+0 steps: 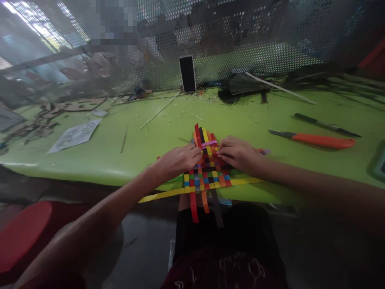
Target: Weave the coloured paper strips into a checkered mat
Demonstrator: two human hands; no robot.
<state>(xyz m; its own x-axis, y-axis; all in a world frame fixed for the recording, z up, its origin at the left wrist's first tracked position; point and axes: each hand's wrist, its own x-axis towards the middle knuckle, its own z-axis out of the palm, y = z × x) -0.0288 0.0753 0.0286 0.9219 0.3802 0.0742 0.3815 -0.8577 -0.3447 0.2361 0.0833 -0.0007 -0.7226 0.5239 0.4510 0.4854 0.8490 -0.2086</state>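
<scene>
A woven mat of colourful strips point(207, 175) lies at the front edge of the green table, with loose strip ends hanging over it. My left hand point(183, 157) pinches the mat's upper left side, fingers closed on the strips. On the opposite side my right hand point(237, 152) grips the weave with thumb and fingers together. Between the two hands a pink strip point(209, 143) crosses the upper strips. One long yellow strip point(162, 196) runs through the bottom row and sticks out on both sides. The fingertips partly hide the strips they hold.
An orange-handled knife point(323, 140) and a dark slim blade tool point(327, 125) lie to the right. A phone point(187, 74) stands upright at the back by a perforated metal screen. A printed paper point(76, 134) and brown scraps point(45, 120) are on the left, a red stool point(27, 237) below.
</scene>
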